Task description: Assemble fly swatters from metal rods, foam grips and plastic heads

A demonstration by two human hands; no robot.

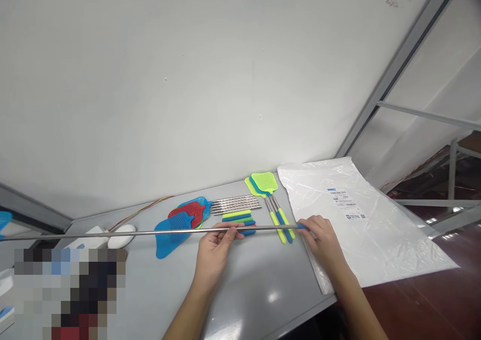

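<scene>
A fly swatter with a long, drawn-out metal rod (150,233) stretches across the view, its blue head (4,219) cut off by the left edge. My left hand (215,247) pinches the rod between thumb and fingers. At the rod's right end, my right hand (321,237) is closed on the blue handle (301,225), mostly covering it. Behind the rod lie loose blue swatter heads (173,232) and a red one (195,210), a row of metal rods (236,204) and several coloured handles (236,213). Beyond my right hand rest assembled swatters (266,182) with yellow-green and blue parts.
A large white plastic bag (379,229) with a label covers the grey table's (263,290) right side. A white rounded object (121,236) and thin coloured wires (145,209) lie at left. The wall (210,104) stands right behind the table. A pixelated area hides the lower left.
</scene>
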